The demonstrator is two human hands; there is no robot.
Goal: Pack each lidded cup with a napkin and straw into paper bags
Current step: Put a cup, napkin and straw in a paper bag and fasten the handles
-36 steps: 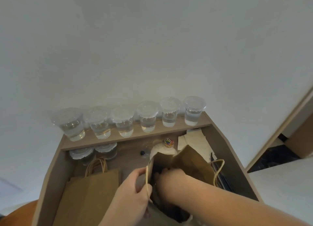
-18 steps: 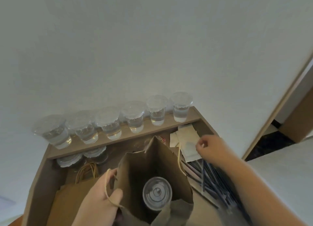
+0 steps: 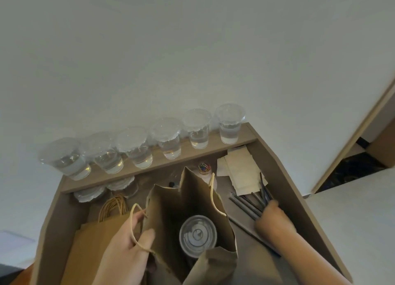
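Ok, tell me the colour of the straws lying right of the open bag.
Dark grey to black; the straws show best in the head view.

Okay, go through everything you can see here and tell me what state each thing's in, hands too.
Paper bag: upright, mouth open.
Cup in the bag: lidded, upright.
Shelf cups: six, lidded, part-filled with clear liquid.
Flat bags: lying stacked.
Napkins: loose pile.
Left hand: grips the paper bag's rim.
Right hand: at the straws, blurred; grip unclear.
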